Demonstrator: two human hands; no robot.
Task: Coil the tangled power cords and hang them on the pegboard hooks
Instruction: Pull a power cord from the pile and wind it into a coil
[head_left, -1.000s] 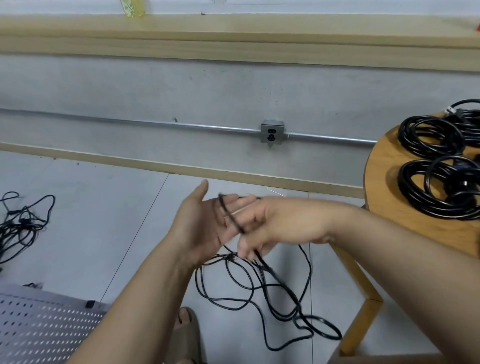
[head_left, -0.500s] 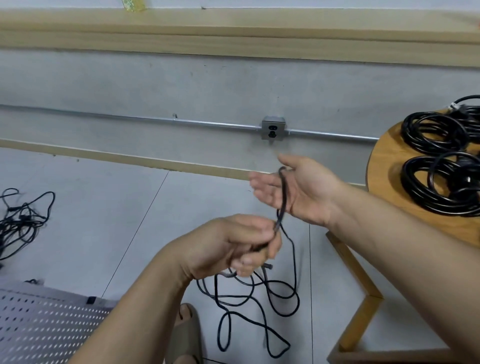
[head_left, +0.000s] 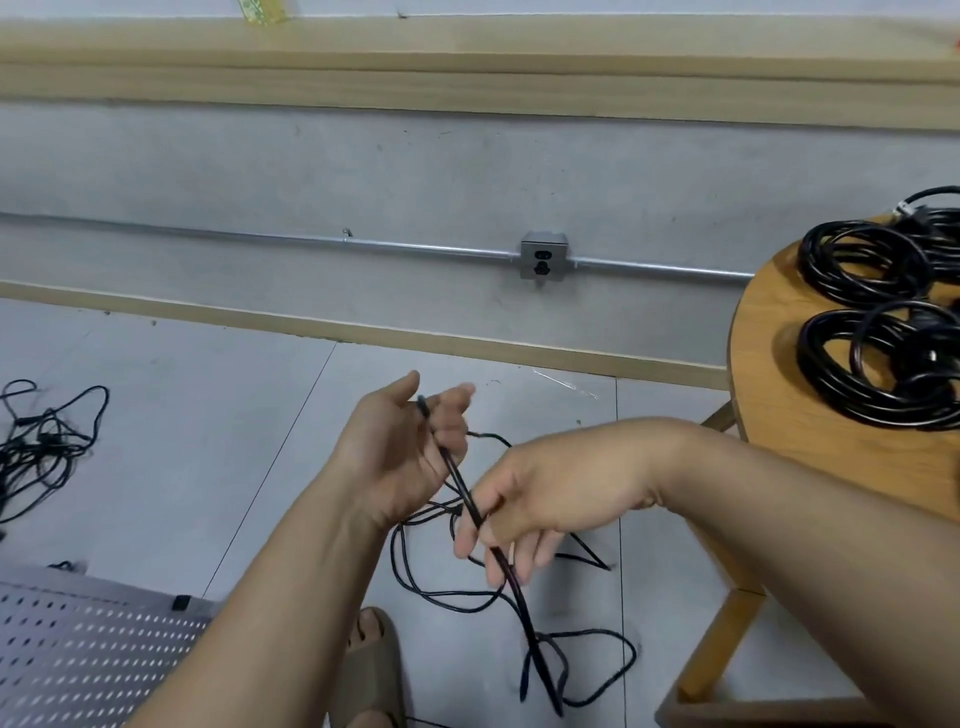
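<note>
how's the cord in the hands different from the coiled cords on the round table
The cord in the hands is loose, its slack trailing in tangled loops on the floor; the coiled cords are wound into neat rings. It is gripped by the left hand and right hand; the coiled cords lie untouched on the table. The cord in the hands looks thinner than the coiled cords. Both are black.

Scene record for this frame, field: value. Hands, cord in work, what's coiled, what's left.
left hand: holds thin black power cord across its palm, fingers curled
right hand: pinches the same cord lower down
slack: loose loops on grey floor
coiled: coiled black cords on round wooden table
pending: tangled black cords on floor, far left
pegboard: grey perforated pegboard, lower left, partly in view
</note>
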